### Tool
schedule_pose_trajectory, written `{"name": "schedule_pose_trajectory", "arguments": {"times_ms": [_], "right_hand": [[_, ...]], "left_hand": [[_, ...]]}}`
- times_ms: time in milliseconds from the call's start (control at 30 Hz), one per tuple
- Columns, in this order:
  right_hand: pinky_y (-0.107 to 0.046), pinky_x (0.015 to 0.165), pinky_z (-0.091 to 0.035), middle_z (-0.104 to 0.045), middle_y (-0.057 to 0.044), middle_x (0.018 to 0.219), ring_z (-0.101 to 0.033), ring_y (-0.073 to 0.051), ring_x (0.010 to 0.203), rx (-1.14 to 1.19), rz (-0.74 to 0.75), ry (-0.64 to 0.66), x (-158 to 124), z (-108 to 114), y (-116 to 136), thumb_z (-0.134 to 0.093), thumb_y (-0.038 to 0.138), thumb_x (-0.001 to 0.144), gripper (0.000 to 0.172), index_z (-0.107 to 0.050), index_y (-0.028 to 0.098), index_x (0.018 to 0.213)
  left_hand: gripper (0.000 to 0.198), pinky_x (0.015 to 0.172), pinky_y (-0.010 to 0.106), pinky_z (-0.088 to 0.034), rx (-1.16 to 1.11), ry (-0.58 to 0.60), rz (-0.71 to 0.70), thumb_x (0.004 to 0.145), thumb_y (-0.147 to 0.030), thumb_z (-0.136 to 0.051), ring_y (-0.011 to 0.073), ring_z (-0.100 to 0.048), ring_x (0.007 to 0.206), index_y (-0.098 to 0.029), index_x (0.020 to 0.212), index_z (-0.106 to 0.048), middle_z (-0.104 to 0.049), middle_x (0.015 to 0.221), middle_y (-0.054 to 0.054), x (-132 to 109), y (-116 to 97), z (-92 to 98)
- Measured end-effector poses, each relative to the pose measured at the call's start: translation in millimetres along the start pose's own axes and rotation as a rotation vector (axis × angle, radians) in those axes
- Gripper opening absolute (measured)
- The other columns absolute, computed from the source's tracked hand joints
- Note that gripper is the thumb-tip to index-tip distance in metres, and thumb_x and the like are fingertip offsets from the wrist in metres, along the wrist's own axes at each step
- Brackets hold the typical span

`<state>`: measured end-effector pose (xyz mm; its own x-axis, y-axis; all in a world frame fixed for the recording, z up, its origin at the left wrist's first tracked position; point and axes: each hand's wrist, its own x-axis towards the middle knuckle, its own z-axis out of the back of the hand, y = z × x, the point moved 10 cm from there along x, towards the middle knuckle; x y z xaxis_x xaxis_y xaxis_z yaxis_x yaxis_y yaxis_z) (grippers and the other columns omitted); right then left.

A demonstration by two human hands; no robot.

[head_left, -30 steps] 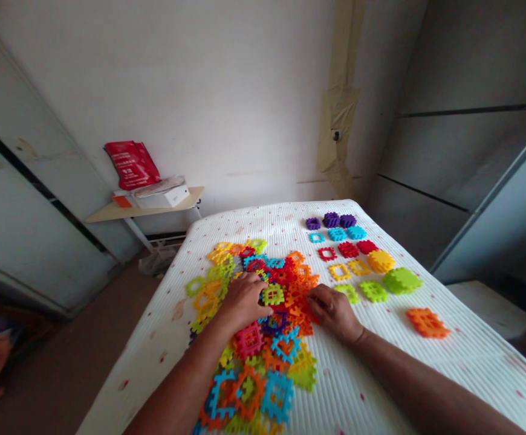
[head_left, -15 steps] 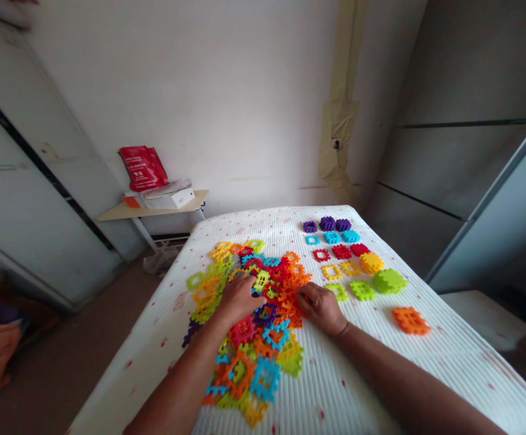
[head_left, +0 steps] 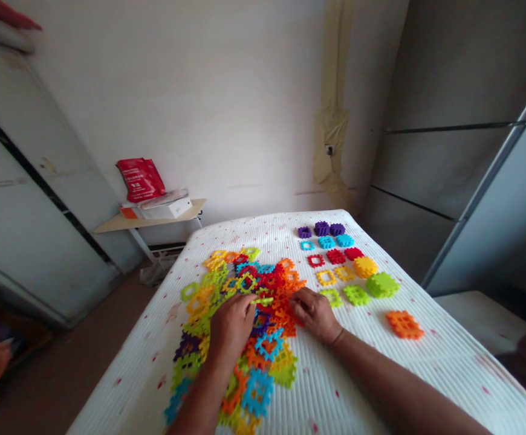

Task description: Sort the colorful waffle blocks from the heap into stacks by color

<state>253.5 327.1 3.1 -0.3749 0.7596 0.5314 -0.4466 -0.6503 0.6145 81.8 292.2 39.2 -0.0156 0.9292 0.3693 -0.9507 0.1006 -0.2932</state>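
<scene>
My left hand [head_left: 233,323] pinches a lime-green interlocking plastic tile [head_left: 263,300], seen nearly edge-on above the pile. Below and around it spreads a loose heap of toothed square tiles, among them a blue tile [head_left: 257,391], a purple tile [head_left: 260,324] and a red tile [head_left: 272,279]. My right hand [head_left: 315,313] rests at the heap's right edge, beside the orange tiles [head_left: 285,311]. Its fingers are curled together, and whatever they may hold is hidden.
Sorted rows at the right hold purple tiles [head_left: 321,228], blue tiles [head_left: 326,242], red tiles [head_left: 335,257], yellow tiles [head_left: 365,266] and green tiles [head_left: 382,284]. An orange stack [head_left: 404,324] lies nearer. All rest on a white ribbed bed cover [head_left: 335,399]. A small table [head_left: 154,222] stands back left.
My left hand has lifted the lime-green tile off the heap and turned it edge-on. My right hand stays beside the orange tiles. The view has shifted slightly.
</scene>
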Motion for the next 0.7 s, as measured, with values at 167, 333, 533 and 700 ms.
{"name": "schedule_pose_trajectory", "arguments": {"times_ms": [167,333,533,700], "right_hand": [[-0.020,0.051,-0.037,-0.057,0.001,0.069,-0.047,-0.009,0.056,0.339,-0.120,0.132,-3.6,-9.9,4.4,-0.056,0.050,0.079,0.038,-0.061,0.015,0.095],[-0.019,0.054,-0.038,-0.059,0.001,0.074,-0.047,-0.009,0.060,0.470,-0.073,0.182,-7.5,-20.0,21.8,-0.069,0.049,0.067,0.043,-0.064,0.016,0.094],[-0.019,0.056,-0.042,-0.060,0.002,0.076,-0.049,-0.009,0.061,0.394,-0.105,0.175,-7.8,-17.7,18.7,-0.073,0.036,0.062,0.042,-0.062,0.018,0.098],[-0.028,0.075,-0.047,-0.063,-0.004,0.098,-0.058,-0.017,0.084,0.275,0.057,0.117,-4.2,-5.8,32.0,-0.076,0.033,0.056,0.054,-0.059,0.020,0.106]], "left_hand": [[0.023,0.074,0.028,-0.048,-0.004,-0.166,-0.178,0.081,-0.015,-0.045,0.0170,-0.064,0.079,-0.022,0.086,-0.066,-0.070,0.083,0.003,-27.2,-26.3,3.0],[0.021,0.074,0.028,-0.048,-0.019,-0.307,-0.314,0.080,-0.012,-0.046,0.0163,-0.063,0.078,-0.022,0.082,-0.064,-0.068,0.080,0.004,-43.8,-47.0,8.4],[0.025,0.079,0.029,-0.050,-0.227,-0.273,-0.241,0.079,-0.014,-0.047,0.0173,-0.064,0.085,-0.023,0.094,-0.064,-0.069,0.090,0.005,-41.9,-37.4,6.1],[0.025,0.071,0.029,-0.054,-0.641,-0.136,0.123,0.078,-0.029,-0.051,0.0182,-0.066,0.078,-0.019,0.098,-0.063,-0.070,0.087,0.005,-34.6,3.2,-10.6]]}}
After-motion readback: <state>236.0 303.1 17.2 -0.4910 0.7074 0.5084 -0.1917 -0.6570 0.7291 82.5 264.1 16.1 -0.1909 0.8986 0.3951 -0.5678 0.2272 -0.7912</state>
